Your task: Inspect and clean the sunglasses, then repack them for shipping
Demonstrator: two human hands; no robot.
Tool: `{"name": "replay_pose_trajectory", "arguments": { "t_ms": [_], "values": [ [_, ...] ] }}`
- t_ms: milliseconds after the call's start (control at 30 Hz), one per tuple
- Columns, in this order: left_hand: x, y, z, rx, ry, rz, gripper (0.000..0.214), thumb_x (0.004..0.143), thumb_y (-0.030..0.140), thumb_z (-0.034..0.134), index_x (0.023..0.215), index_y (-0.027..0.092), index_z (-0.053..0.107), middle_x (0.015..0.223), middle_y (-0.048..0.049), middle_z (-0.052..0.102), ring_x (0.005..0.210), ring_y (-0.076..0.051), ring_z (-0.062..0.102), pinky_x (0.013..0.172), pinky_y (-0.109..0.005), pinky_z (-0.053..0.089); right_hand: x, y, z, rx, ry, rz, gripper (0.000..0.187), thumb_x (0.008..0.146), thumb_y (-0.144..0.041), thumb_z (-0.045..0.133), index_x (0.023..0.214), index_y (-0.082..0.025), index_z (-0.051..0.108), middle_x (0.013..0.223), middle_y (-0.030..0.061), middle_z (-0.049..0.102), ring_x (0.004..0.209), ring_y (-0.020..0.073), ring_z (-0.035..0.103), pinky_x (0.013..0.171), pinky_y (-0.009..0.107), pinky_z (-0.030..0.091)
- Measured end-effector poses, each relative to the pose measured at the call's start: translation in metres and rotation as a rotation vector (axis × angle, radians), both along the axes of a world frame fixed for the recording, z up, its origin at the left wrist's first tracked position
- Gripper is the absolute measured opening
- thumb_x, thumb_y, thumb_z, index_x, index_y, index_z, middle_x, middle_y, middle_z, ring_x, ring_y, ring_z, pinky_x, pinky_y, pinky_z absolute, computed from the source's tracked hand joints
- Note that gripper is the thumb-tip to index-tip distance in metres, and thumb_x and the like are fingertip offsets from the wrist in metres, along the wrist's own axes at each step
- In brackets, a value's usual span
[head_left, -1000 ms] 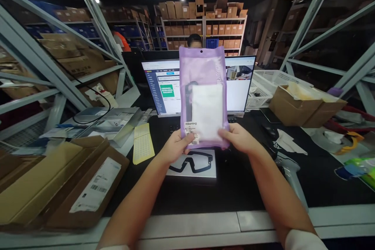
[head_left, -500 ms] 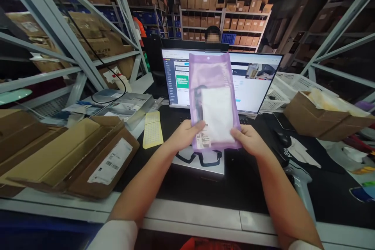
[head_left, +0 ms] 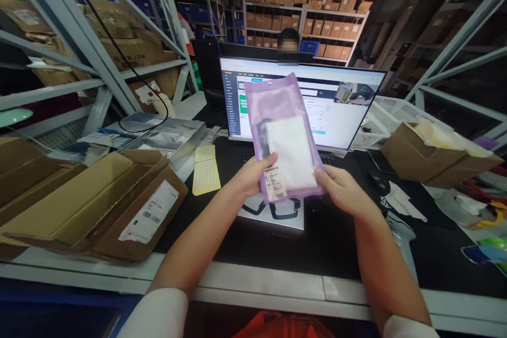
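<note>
A purple-edged plastic pouch [head_left: 291, 150] with a white panel or packet in it is held up in front of the monitor [head_left: 344, 121]. My left hand [head_left: 253, 174] grips its lower left edge, thumb on the front near a printed label. At the lower right edge, my right hand [head_left: 336, 185] is closed on the pouch, fingers partly behind it. Under the pouch lies a flat white box [head_left: 283, 220] with a black frame-like picture, its upper part hidden. The keyboard behind is mostly covered.
To the left are an open cardboard box [head_left: 146, 216] and yellow sticker sheets [head_left: 206, 171]. At right stand a barcode scanner [head_left: 402, 235], a mouse [head_left: 378, 184] and another cardboard box [head_left: 423, 156]. Metal shelf posts [head_left: 134, 47] flank the desk. A person [head_left: 288, 45] is behind the monitor.
The pouch has tilted, its top leaning further left, and the print on its label shows more. Both hands keep their hold. The view has shifted slightly.
</note>
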State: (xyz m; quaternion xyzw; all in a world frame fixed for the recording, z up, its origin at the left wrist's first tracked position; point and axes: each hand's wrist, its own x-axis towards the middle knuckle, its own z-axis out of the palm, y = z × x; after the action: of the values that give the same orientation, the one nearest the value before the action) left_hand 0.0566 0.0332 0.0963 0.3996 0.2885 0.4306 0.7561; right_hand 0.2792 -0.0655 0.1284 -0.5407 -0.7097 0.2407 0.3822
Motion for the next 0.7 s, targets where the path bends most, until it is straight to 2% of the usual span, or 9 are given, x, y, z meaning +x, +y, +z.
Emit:
{"name": "replay_pose_trajectory", "arguments": {
  "t_ms": [100,200,267,333,400,467,567,633,700],
  "values": [
    [0.008,0.005,-0.001,-0.042,-0.037,0.137,0.039,0.078,0.034,0.081,0.108,0.013,0.068,0.102,-0.0126,0.077,0.093,-0.026,0.075,0.088,-0.041,0.062,0.010,-0.040,0.026,0.329,-0.022,-0.312,0.038,0.099,-0.053,0.045,0.104,-0.024,0.068,0.102,0.0082,0.071,0.089,0.0251,0.065,0.075,0.035,0.049],
    [0.009,0.009,0.001,-0.017,-0.068,0.248,0.030,0.081,0.025,0.078,0.107,0.013,0.069,0.105,-0.0114,0.076,0.096,-0.024,0.074,0.093,-0.039,0.061,0.049,-0.085,0.031,0.330,-0.101,-0.535,0.036,0.098,-0.053,0.047,0.104,-0.026,0.071,0.101,0.0115,0.072,0.083,0.0276,0.066,0.069,0.039,0.047],
    [0.008,0.009,0.003,-0.018,-0.075,0.284,0.025,0.084,0.021,0.075,0.106,0.012,0.069,0.106,-0.0109,0.077,0.097,-0.024,0.074,0.094,-0.038,0.060,0.087,-0.108,0.013,0.215,-0.221,-0.673,0.033,0.093,-0.055,0.054,0.095,-0.026,0.072,0.094,0.0119,0.074,0.082,0.0288,0.067,0.068,0.039,0.046],
    [0.007,0.009,0.005,-0.036,-0.069,0.283,0.022,0.086,0.018,0.072,0.106,0.012,0.070,0.107,-0.0109,0.076,0.099,-0.025,0.074,0.094,-0.039,0.061,0.126,-0.124,-0.021,-0.086,-0.330,-0.765,0.035,0.091,-0.054,0.057,0.085,-0.024,0.072,0.087,0.0133,0.075,0.080,0.0296,0.068,0.068,0.038,0.046],
    [0.009,0.007,0.004,-0.045,-0.067,0.268,0.020,0.086,0.018,0.071,0.106,0.013,0.070,0.109,-0.0110,0.076,0.101,-0.025,0.073,0.093,-0.040,0.061,0.155,-0.132,-0.060,-0.450,-0.386,-0.847,0.037,0.079,-0.055,0.069,0.070,-0.019,0.070,0.079,0.0156,0.074,0.076,0.0312,0.069,0.067,0.037,0.048],
    [0.012,0.006,0.001,-0.037,-0.070,0.254,0.018,0.087,0.018,0.071,0.104,0.013,0.070,0.111,-0.0107,0.076,0.104,-0.026,0.072,0.092,-0.038,0.061,0.170,-0.133,-0.096,-0.600,-0.325,-0.878,0.036,0.071,-0.053,0.074,0.067,-0.017,0.068,0.076,0.0150,0.073,0.076,0.0308,0.069,0.068,0.036,0.048],
    [0.020,0.004,-0.006,-0.019,-0.098,0.244,0.017,0.087,0.021,0.072,0.102,0.015,0.070,0.111,-0.0096,0.076,0.109,-0.024,0.071,0.094,-0.035,0.060,0.166,-0.131,-0.130,-0.585,-0.251,-0.983,0.035,0.066,-0.049,0.075,0.066,-0.017,0.064,0.077,0.0174,0.071,0.081,0.0341,0.068,0.072,0.039,0.049],
    [0.024,0.003,-0.010,-0.012,-0.119,0.240,0.019,0.087,0.023,0.073,0.103,0.015,0.069,0.110,-0.0088,0.076,0.110,-0.023,0.070,0.095,-0.033,0.059,0.155,-0.134,-0.134,-0.537,-0.215,-1.023,0.032,0.069,-0.048,0.070,0.073,-0.017,0.063,0.081,0.0187,0.071,0.083,0.0349,0.068,0.072,0.040,0.050],
    [0.025,0.001,-0.013,-0.015,-0.125,0.240,0.021,0.087,0.024,0.073,0.105,0.015,0.069,0.110,-0.0081,0.076,0.110,-0.023,0.070,0.096,-0.032,0.059,0.143,-0.146,-0.127,-0.445,-0.069,-1.003,0.029,0.075,-0.047,0.062,0.083,-0.019,0.061,0.086,0.0164,0.070,0.083,0.0321,0.069,0.070,0.039,0.052]
  ]
}}
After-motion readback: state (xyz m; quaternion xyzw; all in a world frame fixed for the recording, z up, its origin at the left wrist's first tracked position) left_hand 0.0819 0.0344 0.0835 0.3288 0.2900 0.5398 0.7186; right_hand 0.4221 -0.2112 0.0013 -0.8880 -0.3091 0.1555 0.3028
